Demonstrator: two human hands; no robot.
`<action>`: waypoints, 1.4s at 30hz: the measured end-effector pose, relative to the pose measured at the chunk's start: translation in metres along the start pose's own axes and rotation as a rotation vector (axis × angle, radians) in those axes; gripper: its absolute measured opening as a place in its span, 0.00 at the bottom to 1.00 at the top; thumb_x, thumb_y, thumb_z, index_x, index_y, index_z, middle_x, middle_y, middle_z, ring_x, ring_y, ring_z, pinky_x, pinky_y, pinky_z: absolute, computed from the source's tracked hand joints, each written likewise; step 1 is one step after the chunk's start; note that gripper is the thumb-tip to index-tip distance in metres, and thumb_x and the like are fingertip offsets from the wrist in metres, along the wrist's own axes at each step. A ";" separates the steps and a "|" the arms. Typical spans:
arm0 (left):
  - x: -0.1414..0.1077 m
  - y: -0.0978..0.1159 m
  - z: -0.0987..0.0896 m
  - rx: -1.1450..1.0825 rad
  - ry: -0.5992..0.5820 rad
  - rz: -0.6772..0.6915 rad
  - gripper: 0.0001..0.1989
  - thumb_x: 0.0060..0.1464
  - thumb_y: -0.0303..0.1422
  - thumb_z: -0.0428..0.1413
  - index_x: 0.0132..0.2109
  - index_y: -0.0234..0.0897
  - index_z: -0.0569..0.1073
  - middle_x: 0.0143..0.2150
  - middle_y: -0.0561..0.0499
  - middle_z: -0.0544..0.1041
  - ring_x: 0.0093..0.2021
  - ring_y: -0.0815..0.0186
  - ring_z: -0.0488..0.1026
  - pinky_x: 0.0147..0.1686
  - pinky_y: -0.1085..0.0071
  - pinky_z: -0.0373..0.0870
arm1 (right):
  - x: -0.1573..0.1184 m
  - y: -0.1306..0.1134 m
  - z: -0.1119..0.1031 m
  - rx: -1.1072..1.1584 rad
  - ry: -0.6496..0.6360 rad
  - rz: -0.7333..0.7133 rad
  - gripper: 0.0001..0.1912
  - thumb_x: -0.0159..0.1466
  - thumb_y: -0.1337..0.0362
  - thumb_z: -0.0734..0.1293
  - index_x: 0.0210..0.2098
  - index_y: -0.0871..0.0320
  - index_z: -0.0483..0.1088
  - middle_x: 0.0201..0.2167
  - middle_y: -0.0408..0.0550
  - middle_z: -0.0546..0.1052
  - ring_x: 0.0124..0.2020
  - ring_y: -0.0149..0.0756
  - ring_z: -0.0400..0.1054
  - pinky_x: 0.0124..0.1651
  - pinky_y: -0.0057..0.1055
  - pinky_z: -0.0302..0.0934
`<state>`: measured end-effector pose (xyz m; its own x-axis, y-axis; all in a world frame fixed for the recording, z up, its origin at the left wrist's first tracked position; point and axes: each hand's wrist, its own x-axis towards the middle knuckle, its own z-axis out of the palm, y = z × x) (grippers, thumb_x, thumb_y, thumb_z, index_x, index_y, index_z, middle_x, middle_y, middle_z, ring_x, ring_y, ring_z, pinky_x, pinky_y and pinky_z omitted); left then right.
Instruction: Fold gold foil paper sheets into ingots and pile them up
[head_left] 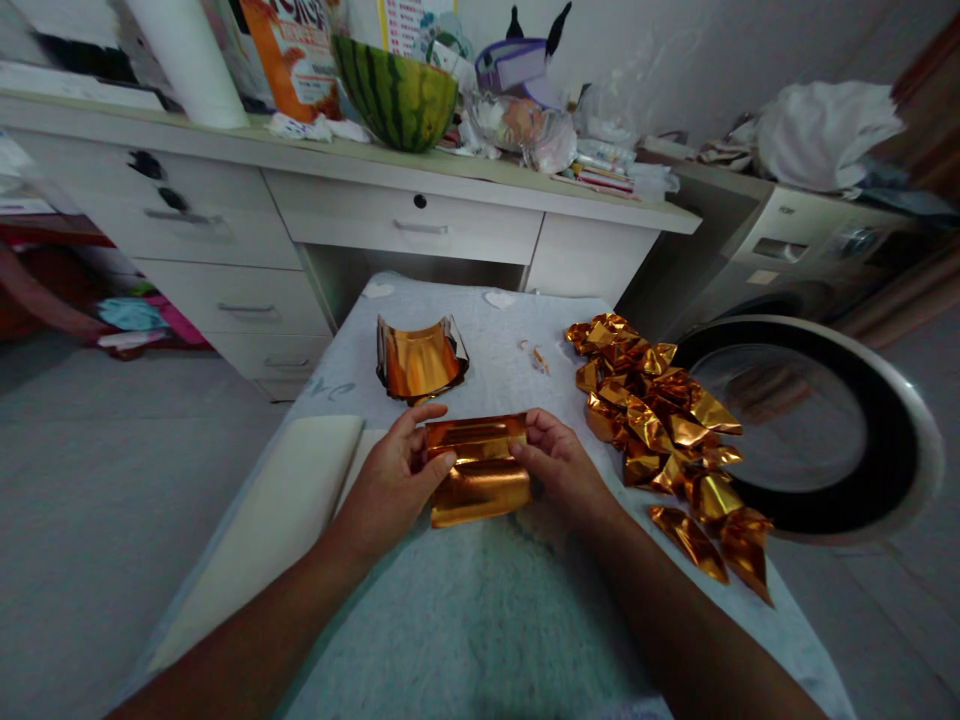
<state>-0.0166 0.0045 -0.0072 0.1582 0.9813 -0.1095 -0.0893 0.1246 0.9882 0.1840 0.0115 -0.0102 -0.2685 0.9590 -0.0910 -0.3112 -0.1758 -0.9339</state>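
A shiny copper-gold foil sheet (481, 490) is held between my two hands above the cloth-covered board. My left hand (394, 475) pinches its left edge, thumb on top. At the right edge, my right hand (566, 470) grips it the same way. Behind them lies a curved stack of the same foil sheets (420, 362). To the right is a long heap of folded and twisted foil pieces (652, 410). A small thin item (538, 360), too small to make out, rests between stack and heap.
The pale blue cloth (480, 620) bears a folded cream sheet (277, 520) at left. A white desk (465, 172) with half a watermelon (394, 95) stands behind. An open round washing machine door (911, 440) is close on the right.
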 end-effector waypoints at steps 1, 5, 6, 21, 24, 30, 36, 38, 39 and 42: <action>0.000 0.000 0.000 -0.007 0.016 -0.005 0.25 0.52 0.34 0.59 0.56 0.41 0.63 0.42 0.49 0.78 0.40 0.62 0.77 0.43 0.62 0.73 | 0.000 0.000 0.000 -0.004 -0.007 -0.005 0.15 0.56 0.60 0.74 0.37 0.55 0.66 0.33 0.42 0.77 0.31 0.32 0.73 0.37 0.29 0.65; 0.001 0.000 -0.002 -0.028 0.094 -0.024 0.24 0.51 0.36 0.60 0.54 0.40 0.66 0.35 0.53 0.76 0.34 0.64 0.77 0.38 0.64 0.74 | 0.000 0.000 -0.002 -0.052 -0.061 0.001 0.16 0.55 0.59 0.75 0.34 0.56 0.65 0.29 0.40 0.75 0.29 0.29 0.69 0.34 0.26 0.61; 0.002 0.000 -0.002 -0.030 0.106 -0.025 0.24 0.51 0.36 0.60 0.54 0.40 0.66 0.34 0.54 0.76 0.33 0.64 0.76 0.36 0.65 0.74 | 0.000 0.001 -0.003 -0.068 -0.081 0.012 0.16 0.55 0.59 0.75 0.33 0.56 0.64 0.28 0.40 0.74 0.28 0.29 0.68 0.33 0.25 0.60; 0.002 0.002 -0.002 -0.039 0.107 -0.036 0.19 0.50 0.36 0.62 0.49 0.40 0.70 0.35 0.54 0.78 0.33 0.65 0.77 0.35 0.67 0.74 | -0.002 0.002 -0.007 -0.108 -0.163 0.117 0.19 0.54 0.56 0.75 0.37 0.57 0.67 0.33 0.42 0.75 0.32 0.31 0.69 0.38 0.28 0.63; 0.001 0.004 -0.002 -0.045 0.083 -0.054 0.16 0.50 0.37 0.61 0.46 0.38 0.72 0.37 0.51 0.79 0.36 0.62 0.78 0.37 0.66 0.75 | 0.000 0.002 -0.008 -0.111 -0.147 0.119 0.19 0.52 0.56 0.76 0.36 0.57 0.67 0.31 0.40 0.75 0.32 0.30 0.70 0.38 0.27 0.63; 0.001 0.005 0.000 0.035 0.026 -0.056 0.13 0.50 0.36 0.60 0.42 0.36 0.72 0.35 0.49 0.78 0.35 0.62 0.77 0.38 0.64 0.75 | 0.002 0.001 -0.006 -0.086 -0.115 0.089 0.17 0.54 0.58 0.75 0.37 0.57 0.69 0.33 0.42 0.77 0.34 0.31 0.72 0.41 0.28 0.64; 0.004 -0.003 -0.002 0.193 0.033 0.011 0.12 0.52 0.34 0.57 0.44 0.38 0.68 0.37 0.50 0.75 0.38 0.62 0.75 0.41 0.62 0.73 | 0.002 -0.001 -0.004 -0.067 0.000 0.036 0.15 0.53 0.59 0.75 0.35 0.57 0.68 0.30 0.41 0.77 0.29 0.31 0.72 0.38 0.30 0.65; 0.003 -0.004 -0.004 0.399 0.218 0.166 0.15 0.49 0.32 0.60 0.44 0.39 0.67 0.40 0.51 0.73 0.41 0.62 0.73 0.43 0.63 0.71 | 0.002 -0.001 -0.005 -0.071 0.069 0.004 0.15 0.53 0.60 0.75 0.33 0.56 0.67 0.28 0.40 0.76 0.27 0.30 0.70 0.35 0.28 0.64; 0.001 -0.003 -0.004 0.541 0.334 0.267 0.17 0.47 0.32 0.61 0.45 0.40 0.67 0.42 0.50 0.72 0.44 0.61 0.71 0.45 0.62 0.69 | 0.003 0.000 -0.005 -0.075 0.099 -0.013 0.16 0.52 0.60 0.75 0.33 0.56 0.66 0.27 0.39 0.76 0.27 0.29 0.70 0.34 0.27 0.63; -0.008 0.002 0.000 0.761 0.303 0.455 0.07 0.53 0.31 0.57 0.40 0.41 0.68 0.39 0.51 0.71 0.41 0.62 0.71 0.43 0.65 0.68 | 0.004 0.003 -0.005 -0.102 0.138 -0.047 0.17 0.51 0.58 0.76 0.30 0.56 0.65 0.25 0.38 0.74 0.25 0.28 0.67 0.31 0.25 0.61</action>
<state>-0.0186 -0.0027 -0.0040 -0.0066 0.9218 0.3876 0.6047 -0.3050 0.7358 0.1864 0.0163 -0.0156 -0.1258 0.9882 -0.0870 -0.2248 -0.1138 -0.9677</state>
